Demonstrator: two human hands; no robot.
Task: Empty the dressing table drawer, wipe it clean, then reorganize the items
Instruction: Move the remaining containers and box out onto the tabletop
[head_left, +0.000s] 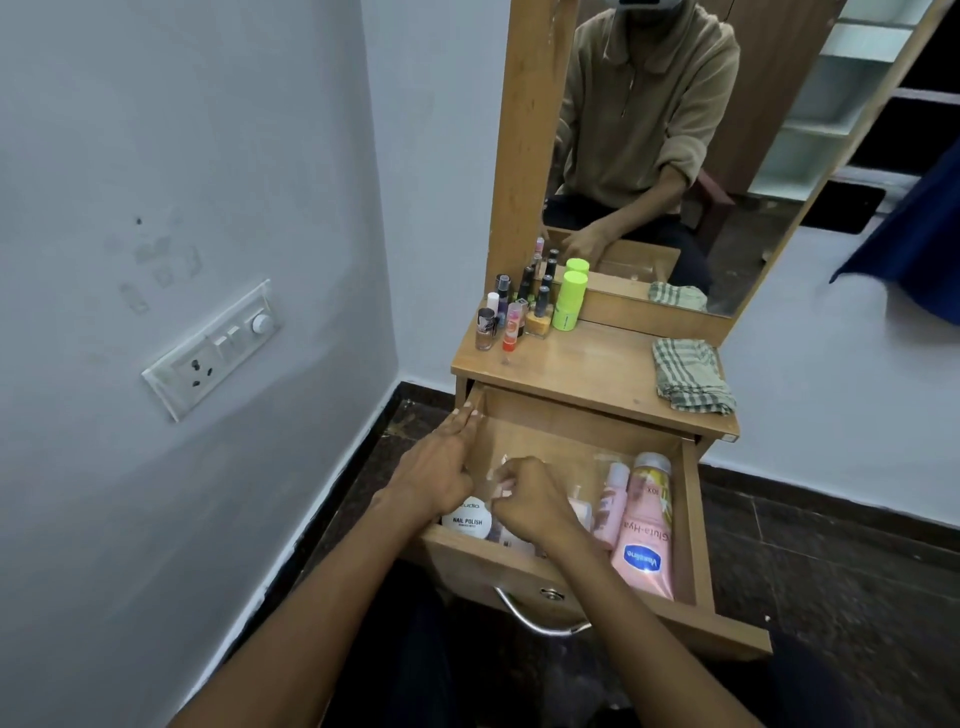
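Note:
The wooden drawer (691, 519) of the dressing table stands pulled out. Inside lie a white round tub marked nail polish (467, 519), a small pink bottle (613, 499), a pink Vaseline tube (647, 525) and a clear plastic pouch (587, 467). My left hand (441, 467) rests with straight fingers along the drawer's left wall. My right hand (535, 504) is inside the drawer, fingers curled, pinching the left edge of the clear pouch; items beneath my palm are hidden. A checked cloth (691, 374) lies folded on the tabletop's right side.
Several nail polish bottles (519, 306) and a green bottle (570, 301) stand at the tabletop's back left, before the mirror (675, 130). A metal handle (540, 618) hangs on the drawer front. The wall with a socket panel (213, 353) is close on the left.

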